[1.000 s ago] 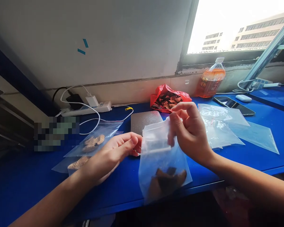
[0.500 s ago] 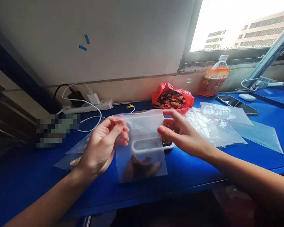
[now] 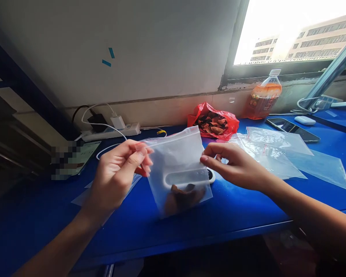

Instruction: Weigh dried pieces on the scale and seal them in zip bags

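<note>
A translucent zip-lock bag hangs tilted in front of me, its right top corner raised. Several dried brown slices lie in its bottom, blurred by the plastic. My left hand pinches the bag's upper left corner by the zip strip. At the bag's right edge is my right hand, fingers curled and thumb tip against the edge; its grip is partly hidden. Behind the bag, a white-rimmed device shows only in part. Beyond it stands an open red plastic bag holding more dried brown slices.
Clear zip bags lie on the blue table at right, beside a phone and a white case. A drink bottle stands by the wall. A power strip with cables lies at back left; more bags lie under my left wrist.
The zip-lock bag has tilted, its right top corner rising and its bottom swinging right. My left hand has moved slightly left; my right fingers have curled in and left the top corner.
</note>
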`<state>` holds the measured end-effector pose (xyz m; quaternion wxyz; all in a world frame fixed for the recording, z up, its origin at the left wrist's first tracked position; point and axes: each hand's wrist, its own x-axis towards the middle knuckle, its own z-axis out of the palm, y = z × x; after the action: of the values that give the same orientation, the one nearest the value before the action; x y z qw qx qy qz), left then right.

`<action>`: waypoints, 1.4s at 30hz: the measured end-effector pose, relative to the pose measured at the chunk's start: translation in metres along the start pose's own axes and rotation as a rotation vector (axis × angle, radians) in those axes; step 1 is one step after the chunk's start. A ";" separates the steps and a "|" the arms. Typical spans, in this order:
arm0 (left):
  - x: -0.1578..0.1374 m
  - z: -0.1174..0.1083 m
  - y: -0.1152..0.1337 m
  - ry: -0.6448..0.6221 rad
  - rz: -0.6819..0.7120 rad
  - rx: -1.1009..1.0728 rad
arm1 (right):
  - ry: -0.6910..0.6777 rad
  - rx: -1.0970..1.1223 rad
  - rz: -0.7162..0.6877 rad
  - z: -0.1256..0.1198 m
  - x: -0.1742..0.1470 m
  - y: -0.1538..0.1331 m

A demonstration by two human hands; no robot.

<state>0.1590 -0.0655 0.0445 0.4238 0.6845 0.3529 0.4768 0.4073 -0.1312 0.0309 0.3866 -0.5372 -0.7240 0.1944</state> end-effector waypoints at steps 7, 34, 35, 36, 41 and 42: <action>-0.010 0.004 0.001 -0.142 0.170 0.342 | 0.469 -0.154 -0.337 0.000 -0.005 -0.007; -0.025 0.021 -0.004 -0.335 0.725 0.688 | -0.368 -0.517 -0.609 0.010 0.022 -0.039; -0.026 0.020 -0.001 -0.345 0.727 0.665 | -0.368 -0.472 -0.615 0.008 0.021 -0.039; -0.026 0.020 0.001 -0.353 0.733 0.646 | -0.370 -0.431 -0.612 0.007 0.019 -0.039; -0.028 0.017 0.006 -0.357 0.774 0.608 | -0.362 -0.360 -0.555 -0.005 0.007 -0.036; -0.027 0.016 0.006 -0.355 0.762 0.598 | -0.357 -0.354 -0.543 -0.008 0.005 -0.034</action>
<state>0.1665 -0.0962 0.0374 0.0592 0.9261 0.1220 0.3522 0.3912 -0.1392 0.0613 0.1930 -0.3418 -0.9185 0.0470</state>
